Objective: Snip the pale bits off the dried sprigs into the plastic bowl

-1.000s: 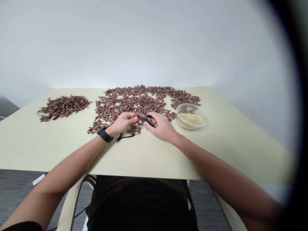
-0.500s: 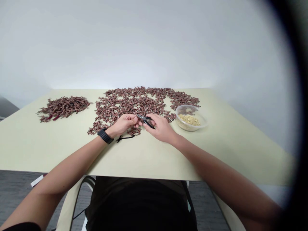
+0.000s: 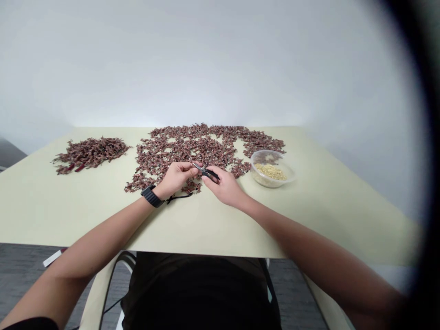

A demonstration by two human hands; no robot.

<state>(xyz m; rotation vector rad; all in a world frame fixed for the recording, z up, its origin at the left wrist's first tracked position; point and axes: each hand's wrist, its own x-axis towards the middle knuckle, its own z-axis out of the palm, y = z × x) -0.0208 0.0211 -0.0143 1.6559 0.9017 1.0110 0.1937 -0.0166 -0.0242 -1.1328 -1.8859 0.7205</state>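
While both hands come together just above the near edge of the scattered plant matter, the person's right hand (image 3: pixel 223 183) closes around the black handles of a pair of small snips (image 3: pixel 206 172), with the metal tip pointing toward the left hand (image 3: pixel 177 178). At this size, the tool could also be small pliers. The left hand is curled closed, its fingertips (image 3: pixel 191 167) right beside the metal tip. Whatever they may pinch is too small to make out. The tool sits between the hands, and the two hands nearly touch around it.

A black wristband watch (image 3: pixel 150 196) circles the left wrist. Just below the left hand, a thin black cord (image 3: pixel 179 198) lies on the pale green table (image 3: pixel 213 227), close to the tool but not visibly joined to it. Reddish-brown dried sprigs (image 3: pixel 182 149) spread in a wide, gappy layer beyond and beneath the hands, reaching the left palm's edge. A smaller, denser heap of similar sprigs (image 3: pixel 91 153) lies well off to the left. To the right of the right hand, a clear plastic tub (image 3: pixel 271 168) holds pale yellow bits (image 3: pixel 270 172) and sits at the spread's edge, well apart from the hand.
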